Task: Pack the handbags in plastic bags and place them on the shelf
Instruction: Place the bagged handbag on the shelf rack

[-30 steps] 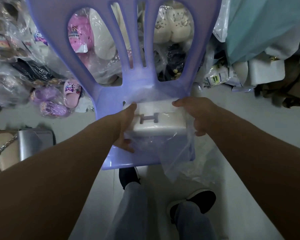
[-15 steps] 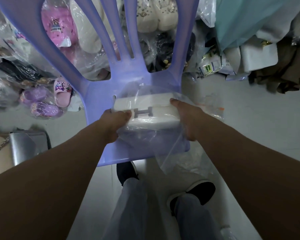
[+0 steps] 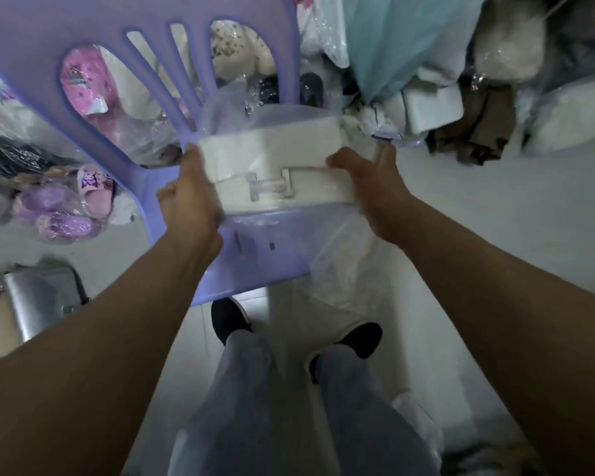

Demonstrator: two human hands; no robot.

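1 handbag (image 3: 275, 166) in 1 plastic bag (image 3: 340, 269), L hand (image 3: 186, 197), R hand (image 3: 375, 190) gripping its ends, 1 chair (image 3: 83, 36)

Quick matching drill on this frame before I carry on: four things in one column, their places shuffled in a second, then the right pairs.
Things:
1. white handbag
2. silver handbag
3. clear plastic bag
4. teal cloth

Places:
A. on the floor at the lower left
B. hanging at the top, right of the purple chair
C. gripped between the left hand and right hand
D. trailing over the seat's front edge

Pairs: 1-C; 2-A; 3-D; 4-B.
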